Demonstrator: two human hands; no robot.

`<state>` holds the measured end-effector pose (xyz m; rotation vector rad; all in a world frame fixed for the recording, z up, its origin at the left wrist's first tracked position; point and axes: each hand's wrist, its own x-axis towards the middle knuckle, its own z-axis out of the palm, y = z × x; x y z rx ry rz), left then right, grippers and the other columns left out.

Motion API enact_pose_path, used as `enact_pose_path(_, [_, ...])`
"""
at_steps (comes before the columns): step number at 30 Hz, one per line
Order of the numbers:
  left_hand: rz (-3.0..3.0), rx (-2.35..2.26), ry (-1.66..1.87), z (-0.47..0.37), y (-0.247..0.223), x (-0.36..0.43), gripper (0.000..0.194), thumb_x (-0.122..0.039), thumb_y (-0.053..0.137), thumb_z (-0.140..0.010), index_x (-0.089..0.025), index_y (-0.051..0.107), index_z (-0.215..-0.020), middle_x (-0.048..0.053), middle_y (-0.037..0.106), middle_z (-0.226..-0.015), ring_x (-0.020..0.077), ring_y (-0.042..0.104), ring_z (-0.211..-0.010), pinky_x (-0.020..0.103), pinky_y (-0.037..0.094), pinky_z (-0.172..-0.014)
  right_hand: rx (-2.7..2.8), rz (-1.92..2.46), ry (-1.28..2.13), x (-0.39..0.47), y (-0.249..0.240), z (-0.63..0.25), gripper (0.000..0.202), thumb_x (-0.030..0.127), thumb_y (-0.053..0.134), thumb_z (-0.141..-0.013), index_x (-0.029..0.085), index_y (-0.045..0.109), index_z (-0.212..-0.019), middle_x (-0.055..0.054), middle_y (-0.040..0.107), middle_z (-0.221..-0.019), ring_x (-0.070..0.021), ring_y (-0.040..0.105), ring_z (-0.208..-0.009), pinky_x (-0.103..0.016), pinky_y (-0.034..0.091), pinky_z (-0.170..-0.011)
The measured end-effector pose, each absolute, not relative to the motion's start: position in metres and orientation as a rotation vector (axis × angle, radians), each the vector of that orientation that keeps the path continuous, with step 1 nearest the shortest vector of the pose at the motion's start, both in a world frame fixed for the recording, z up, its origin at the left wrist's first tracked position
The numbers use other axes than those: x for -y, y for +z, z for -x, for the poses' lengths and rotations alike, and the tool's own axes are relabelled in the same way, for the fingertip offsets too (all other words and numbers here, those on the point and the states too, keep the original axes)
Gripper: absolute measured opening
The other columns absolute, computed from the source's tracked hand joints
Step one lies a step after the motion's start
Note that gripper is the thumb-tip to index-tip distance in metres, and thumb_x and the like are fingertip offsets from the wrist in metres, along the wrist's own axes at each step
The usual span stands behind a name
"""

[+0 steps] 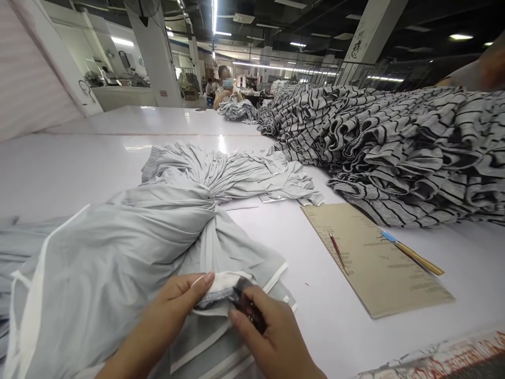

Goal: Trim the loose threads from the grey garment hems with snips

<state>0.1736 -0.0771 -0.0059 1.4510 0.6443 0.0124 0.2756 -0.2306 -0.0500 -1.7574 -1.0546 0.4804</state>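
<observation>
Between thumb and fingers, my left hand [185,295] pinches the white-trimmed edge of a light grey garment [158,231]. My right hand [272,326] is wrapped around a small dark tool that looks like thread snips [250,310]. The blades touch or nearly touch the white edge [226,284] just right of my left fingers; exactly where they meet is hard to see. The garment lies gathered in a bundle, cinched at its middle, with loose panels spread toward me.
A brown paper sheet [379,284] lies at right, with a thin red pen [338,252] and a blue-and-tan tool [414,252] on it. Striped knit fabric [394,147] is heaped behind. A person [226,89] sits across the white table [71,152]; a blurred person [473,73] is at far right.
</observation>
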Motion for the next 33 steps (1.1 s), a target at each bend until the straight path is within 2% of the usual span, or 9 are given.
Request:
enact_pose_path(6, [-1.614, -0.628, 0.019, -0.175, -0.007, 0.081, 0.046, -0.058, 0.051, -0.082, -0.020, 0.042, -0.057, -0.005, 0.032, -0.060, 0.0130, 0.028, -0.061, 0.023, 0.028, -0.057, 1.273, 1.920, 0.220, 0.230, -0.051, -0.266, 0.028, 0.039, 0.045, -0.093, 0.020, 0.052, -0.073, 0.003, 0.058, -0.056, -0.0141, 0.055, -0.046, -0.023, 0.025, -0.046])
enact_pose_path(10, [-1.695, -0.622, 0.028, -0.176, -0.007, 0.082, 0.047, -0.059, 0.048, -0.083, -0.022, 0.034, -0.056, -0.006, 0.026, -0.060, 0.0130, 0.023, -0.060, 0.024, 0.025, -0.055, 1.358, 1.991, -0.033, 0.229, -0.047, -0.265, 0.042, 0.043, 0.034, -0.100, 0.020, 0.054, -0.071, 0.002, 0.060, -0.053, -0.0159, 0.058, -0.043, -0.025, 0.025, -0.044])
enact_pose_path(16, [-1.731, -0.634, 0.021, -0.177, -0.008, 0.082, 0.046, -0.059, 0.044, -0.084, -0.022, 0.034, -0.058, -0.006, 0.026, -0.061, 0.0133, 0.024, -0.060, 0.024, 0.025, -0.056, 1.361, 2.026, -0.186, 0.231, -0.046, -0.263, 0.050, 0.043, 0.024, -0.103, 0.021, 0.053, -0.069, 0.002, 0.059, -0.050, -0.0157, 0.057, -0.040, -0.027, 0.025, -0.044])
enact_pose_path(22, [-1.745, -0.654, 0.047, -0.177, -0.007, 0.086, 0.048, -0.062, 0.044, -0.082, -0.022, 0.035, -0.057, -0.006, 0.029, -0.062, 0.0136, 0.027, -0.061, 0.024, 0.027, -0.057, 1.375, 2.034, -0.144, 0.230, -0.050, -0.262, 0.039, 0.039, 0.033, -0.101, 0.022, 0.054, -0.073, 0.003, 0.060, -0.053, -0.0155, 0.057, -0.042, -0.027, 0.025, -0.044])
enact_pose_path(27, [-1.729, -0.687, 0.076, -0.178, -0.007, 0.089, 0.050, -0.063, 0.048, -0.080, -0.021, 0.036, -0.057, -0.006, 0.030, -0.061, 0.0134, 0.028, -0.061, 0.024, 0.025, -0.057, 1.337, 1.993, -0.220, 0.226, -0.046, -0.259, 0.050, 0.039, 0.025, -0.104, 0.021, 0.050, -0.064, 0.003, 0.057, -0.047, -0.0135, 0.053, -0.037, -0.027, 0.022, -0.043])
enact_pose_path(33, [-1.528, -0.664, -0.019, -0.180, -0.010, 0.080, 0.050, -0.063, 0.050, -0.079, -0.018, 0.045, -0.057, -0.005, 0.035, -0.056, 0.0119, 0.027, -0.057, 0.024, 0.024, -0.054, 1.364, 1.999, -0.084, 0.235, -0.055, -0.262, 0.033, 0.039, 0.041, -0.098, 0.022, 0.052, -0.073, 0.004, 0.059, -0.056, -0.0140, 0.054, -0.044, -0.026, 0.024, -0.046])
